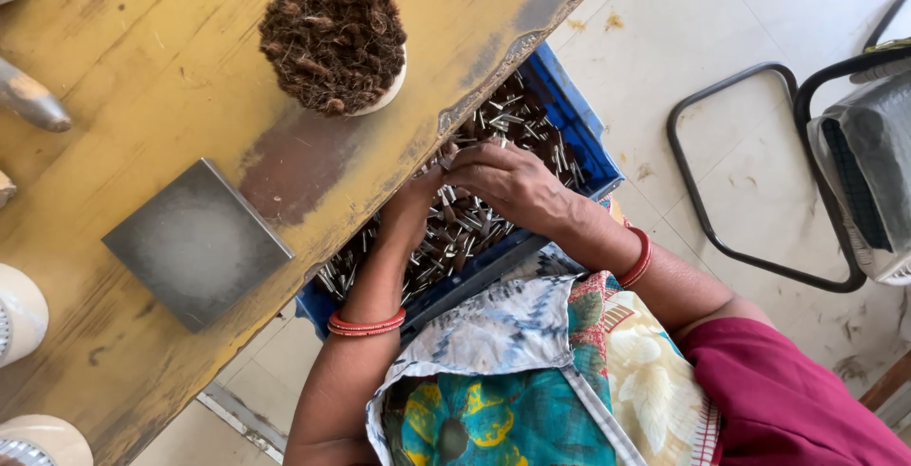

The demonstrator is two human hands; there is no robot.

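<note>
Metal pins (pixel 474 224), short and silvery, fill a blue plastic crate (pixel 584 139) that sits low in front of the person, half tucked under the edge of a worn yellow table (pixel 142 58). Both hands are down inside the crate among the pins. The right hand (pixel 508 181) lies palm down on top of the heap near the crate's middle, fingers curled together toward the table edge, with a few pins showing at the fingertips; whether it actually grips them cannot be told. The left hand (pixel 410 212) reaches in just beside it, closer to the table edge, so that its fingers are partly hidden under the overhang and in the pile, and it cannot be told whether they are spread or closed. The two hands nearly touch, with pins lying all around and beneath them. Each wrist wears red bangles (pixel 365 324). On the table above the crate stands a round white cup (pixel 387 94) packed with brown fibre, and further left lies a flat grey square plate (pixel 197 243). White round containers (pixel 19 314) show at the table's left edge. A patterned cloth (pixel 503 371) covers the person's lap just below the crate. On the pale tiled floor to the right stands a chair with a black metal frame (pixel 731 162).
</note>
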